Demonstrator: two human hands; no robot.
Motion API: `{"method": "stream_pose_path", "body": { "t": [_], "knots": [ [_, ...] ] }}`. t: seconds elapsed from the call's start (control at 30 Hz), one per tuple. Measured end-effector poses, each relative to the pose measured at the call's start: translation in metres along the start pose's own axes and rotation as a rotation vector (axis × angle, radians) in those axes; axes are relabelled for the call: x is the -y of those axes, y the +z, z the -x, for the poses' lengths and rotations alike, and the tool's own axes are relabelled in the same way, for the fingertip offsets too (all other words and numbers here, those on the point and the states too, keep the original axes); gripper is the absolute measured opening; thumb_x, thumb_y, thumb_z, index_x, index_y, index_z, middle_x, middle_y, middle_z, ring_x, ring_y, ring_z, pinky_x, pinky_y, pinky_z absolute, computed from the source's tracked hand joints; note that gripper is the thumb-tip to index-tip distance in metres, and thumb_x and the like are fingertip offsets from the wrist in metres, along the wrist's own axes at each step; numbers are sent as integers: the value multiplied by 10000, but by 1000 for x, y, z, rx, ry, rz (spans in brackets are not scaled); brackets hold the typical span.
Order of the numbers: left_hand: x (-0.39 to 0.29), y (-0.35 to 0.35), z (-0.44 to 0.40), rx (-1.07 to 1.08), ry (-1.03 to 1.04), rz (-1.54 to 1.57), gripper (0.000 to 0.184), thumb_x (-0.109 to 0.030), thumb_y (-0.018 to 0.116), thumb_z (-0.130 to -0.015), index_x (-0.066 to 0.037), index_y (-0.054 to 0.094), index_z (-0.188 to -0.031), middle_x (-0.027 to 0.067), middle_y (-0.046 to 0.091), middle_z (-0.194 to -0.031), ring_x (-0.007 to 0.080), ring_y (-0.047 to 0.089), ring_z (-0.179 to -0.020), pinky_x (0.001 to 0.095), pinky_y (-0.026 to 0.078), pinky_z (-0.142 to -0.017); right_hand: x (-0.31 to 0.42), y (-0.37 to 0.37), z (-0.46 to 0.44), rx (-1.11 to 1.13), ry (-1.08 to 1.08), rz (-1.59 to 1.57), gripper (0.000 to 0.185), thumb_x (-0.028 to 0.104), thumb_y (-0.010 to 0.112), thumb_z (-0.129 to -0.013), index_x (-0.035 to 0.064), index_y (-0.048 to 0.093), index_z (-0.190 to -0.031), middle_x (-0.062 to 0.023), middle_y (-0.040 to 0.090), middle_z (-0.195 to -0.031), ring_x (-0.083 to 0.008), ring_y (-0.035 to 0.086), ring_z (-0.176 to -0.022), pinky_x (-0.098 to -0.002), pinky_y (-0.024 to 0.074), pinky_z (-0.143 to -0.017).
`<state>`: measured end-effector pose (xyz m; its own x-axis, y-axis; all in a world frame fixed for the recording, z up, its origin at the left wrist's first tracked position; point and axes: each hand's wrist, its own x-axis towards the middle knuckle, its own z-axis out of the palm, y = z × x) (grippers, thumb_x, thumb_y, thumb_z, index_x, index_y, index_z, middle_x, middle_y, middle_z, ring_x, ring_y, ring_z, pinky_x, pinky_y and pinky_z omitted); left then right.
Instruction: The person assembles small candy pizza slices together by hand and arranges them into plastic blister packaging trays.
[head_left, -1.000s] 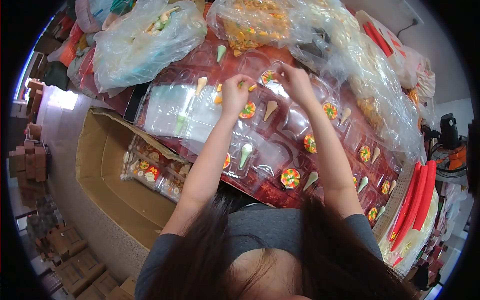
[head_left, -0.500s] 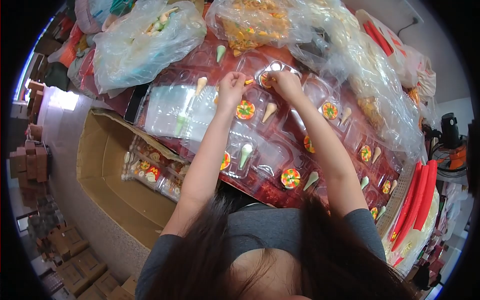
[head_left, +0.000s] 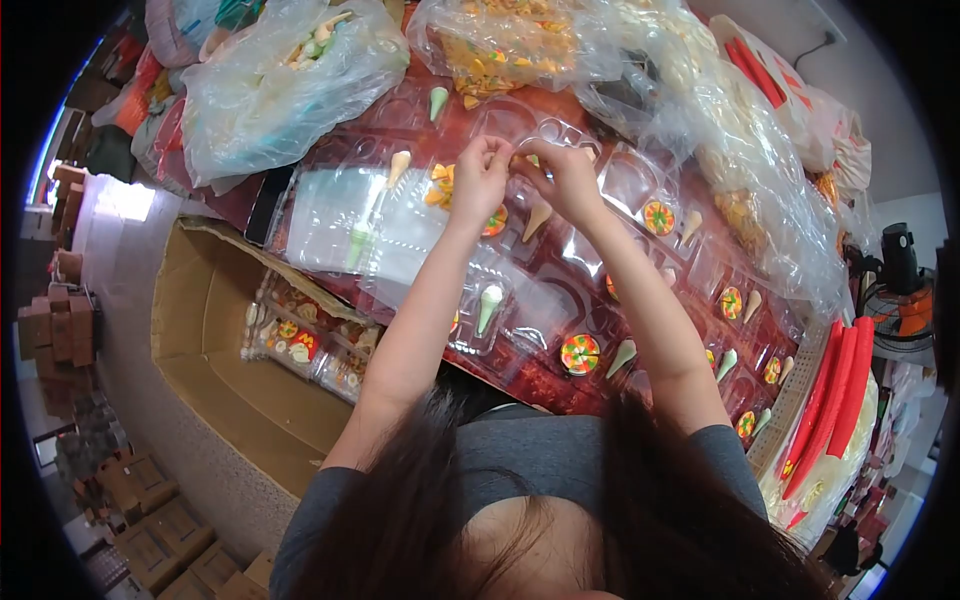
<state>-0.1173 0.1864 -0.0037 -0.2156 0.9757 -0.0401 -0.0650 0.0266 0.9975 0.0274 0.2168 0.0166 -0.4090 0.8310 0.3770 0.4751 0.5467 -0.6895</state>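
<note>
My left hand (head_left: 482,180) is closed in a pinch over the clear plastic trays, its fingertips nearly meeting those of my right hand. The small orange-yellow toy pizza slice seen in it a moment earlier is now mostly hidden. My right hand (head_left: 562,178) has thumb and forefinger pinched together; what they hold is hidden. Just below my left hand shows part of a round toy pizza (head_left: 494,221), beside a tan toy ice cream cone (head_left: 537,220). Loose orange pizza slices (head_left: 440,187) lie left of my left hand.
Clear blister trays (head_left: 540,300) with toy pizzas and cones cover the red table. Bags of cones (head_left: 300,90) and orange pieces (head_left: 510,45) stand at the back. An open cardboard box (head_left: 215,340) is at left, red tubes (head_left: 825,405) in a basket at right.
My right hand has lifted off the pizza in the far tray and come closer to my left fingertips. My left hand has shifted slightly right and uncovered the loose slices.
</note>
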Motion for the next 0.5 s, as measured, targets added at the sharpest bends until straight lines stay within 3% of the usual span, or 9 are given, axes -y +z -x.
{"method": "stream_pose_path", "body": {
  "t": [0.13,0.3,0.5],
  "knots": [
    [1,-2,1,11,-24,285,96,-93,492,-966,-4,528,-974,145,664,-987,180,659,-907,226,534,-774,-2,-14,0,-17,139,115,118,155,705,-766,74,709,-851,-41,652,-674,-168,568,-613,-274,453,-591],
    [2,-10,-6,-99,-104,328,92,-96,500,-963,-17,541,-940,138,670,-962,173,658,-910,243,543,-759,-62,-1,6,-28,-120,443,137,172,711,-766,64,699,-849,-65,657,-677,-215,573,-586,-292,454,-577],
    [15,-6,-16,37,116,-362,67,-102,529,-926,-38,551,-930,128,681,-870,249,673,-808,327,539,-686,-71,2,8,80,-73,373,165,248,675,-765,93,717,-804,-93,665,-676,-294,597,-581,-363,474,-555]
  ]
}}
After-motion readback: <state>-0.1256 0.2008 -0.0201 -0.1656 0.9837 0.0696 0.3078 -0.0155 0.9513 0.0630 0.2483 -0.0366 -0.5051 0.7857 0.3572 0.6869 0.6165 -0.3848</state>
